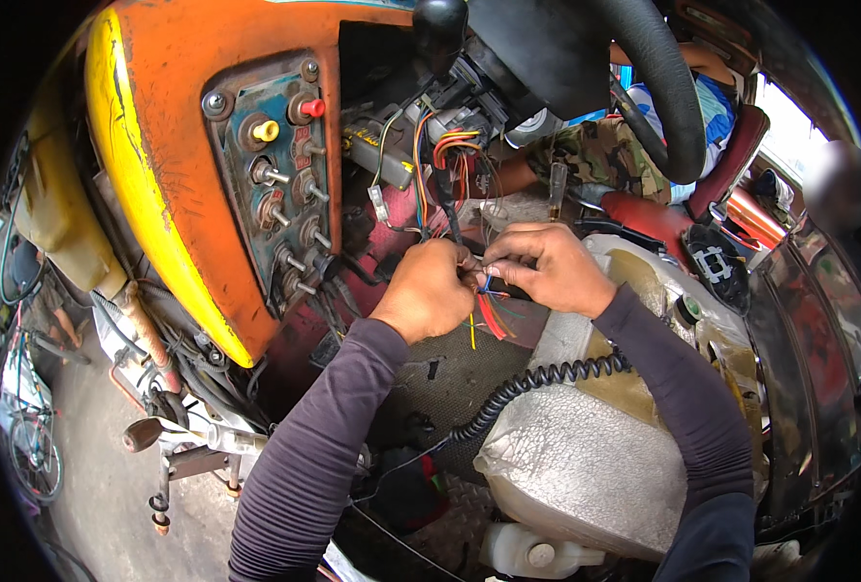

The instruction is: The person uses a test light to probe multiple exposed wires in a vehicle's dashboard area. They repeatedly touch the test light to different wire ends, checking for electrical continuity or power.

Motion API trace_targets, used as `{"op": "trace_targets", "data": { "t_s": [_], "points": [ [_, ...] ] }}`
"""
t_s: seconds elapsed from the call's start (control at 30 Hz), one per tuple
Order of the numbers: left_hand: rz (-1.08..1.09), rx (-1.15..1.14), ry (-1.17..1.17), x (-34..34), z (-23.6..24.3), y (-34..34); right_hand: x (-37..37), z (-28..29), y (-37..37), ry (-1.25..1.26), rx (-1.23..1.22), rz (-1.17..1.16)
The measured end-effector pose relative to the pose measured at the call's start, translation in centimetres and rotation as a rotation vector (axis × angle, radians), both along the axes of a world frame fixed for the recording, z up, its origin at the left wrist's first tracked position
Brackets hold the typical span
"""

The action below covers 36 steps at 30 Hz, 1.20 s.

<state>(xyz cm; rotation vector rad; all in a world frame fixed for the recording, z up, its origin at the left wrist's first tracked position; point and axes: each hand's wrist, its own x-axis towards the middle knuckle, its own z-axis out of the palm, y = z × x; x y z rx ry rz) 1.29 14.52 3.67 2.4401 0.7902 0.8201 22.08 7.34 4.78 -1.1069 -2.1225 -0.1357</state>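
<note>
Below the steering column, both hands meet at a bundle of thin wires (490, 318) with red, yellow and green ends hanging down. My left hand (425, 288) is closed around the bundle, its thumb and forefinger pressed together near the top. Just beside it, my right hand (553, 269) pinches at the same wires, near a short blue piece (490, 284). The fingertips partly hide the spot where they meet. More coloured wires (455, 144) come down from the opened column above, and a small white connector (378, 204) hangs to the left.
An orange and yellow panel with switches (271, 175) stands at left. The steering wheel (668, 97) juts in above right. A coiled black cable (537, 380) crosses over a plastic-wrapped seat (586, 456). A screwdriver (557, 189) stands beyond my right hand. A person in camouflage shorts (600, 155) sits opposite.
</note>
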Motion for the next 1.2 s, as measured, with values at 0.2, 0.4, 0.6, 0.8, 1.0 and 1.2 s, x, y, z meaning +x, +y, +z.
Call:
{"op": "trace_targets", "data": {
  "t_s": [0.2,0.4,0.6,0.8,1.0,1.2],
  "points": [
    [0.063,0.114,-0.008,-0.4,0.2,-0.8,-0.6,0.0,-0.4,0.172,-0.260,-0.070],
    [0.064,0.191,0.003,-0.2,-0.1,-0.9,-0.7,-1.0,0.7,0.549,-0.499,0.084],
    [0.017,0.207,-0.028,0.1,-0.2,-1.1,0.5,-0.5,0.4,0.757,-0.874,-0.007],
    [0.000,0.098,-0.012,-0.8,0.1,-0.4,0.3,-1.3,-0.4,0.209,-0.078,-0.004],
    [-0.024,0.093,0.030,-0.9,0.4,-0.5,0.7,-1.4,-0.4,-0.025,0.059,0.047],
    [-0.027,0.206,-0.021,-0.3,0.2,-1.4,0.1,-1.7,0.5,0.601,-0.630,0.122]
  ]
}}
